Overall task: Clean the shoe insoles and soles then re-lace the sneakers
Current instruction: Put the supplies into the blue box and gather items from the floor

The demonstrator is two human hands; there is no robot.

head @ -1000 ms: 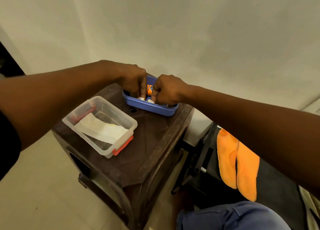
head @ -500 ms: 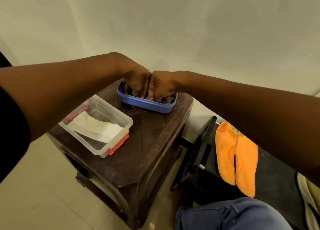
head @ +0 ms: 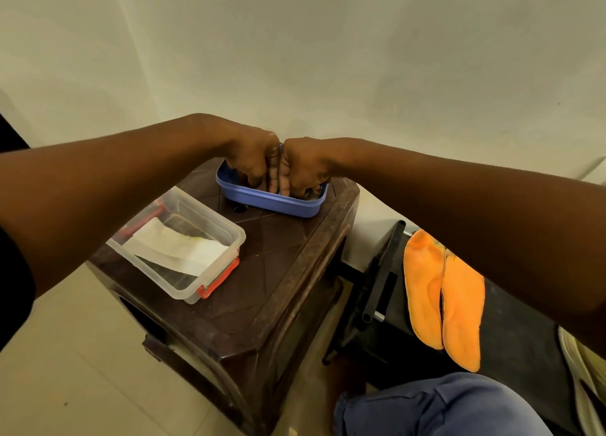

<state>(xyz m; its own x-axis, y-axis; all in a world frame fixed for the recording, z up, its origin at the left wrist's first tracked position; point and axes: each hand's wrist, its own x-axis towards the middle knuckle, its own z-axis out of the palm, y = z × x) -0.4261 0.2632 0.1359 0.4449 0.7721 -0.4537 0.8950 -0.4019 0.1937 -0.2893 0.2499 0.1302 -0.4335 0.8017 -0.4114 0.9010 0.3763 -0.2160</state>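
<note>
My left hand (head: 254,160) and my right hand (head: 305,165) are pressed knuckle to knuckle inside a shallow blue tray (head: 272,204) at the far end of a brown stool (head: 278,271). The fingers of both curl down into the tray. They cover the small orange-labelled item seen between them earlier. A bit of grey material (head: 313,191) shows beside my right fingers. Two orange insoles (head: 426,288) lie side by side on a black seat (head: 524,353) to the right, partly under my right forearm. A pale sneaker (head: 580,363) shows at the right edge.
A clear plastic box (head: 229,235) with red clips stands on the stool's near left, with a white cloth (head: 177,248) inside it. My knee in blue trousers (head: 442,406) is at the bottom right. Pale floor tiles lie to the left, and a plain wall rises behind.
My hands have closed together over the orange-labelled item, so it no longer shows. The view has shifted slightly; the tray, box and insoles stay in place.
</note>
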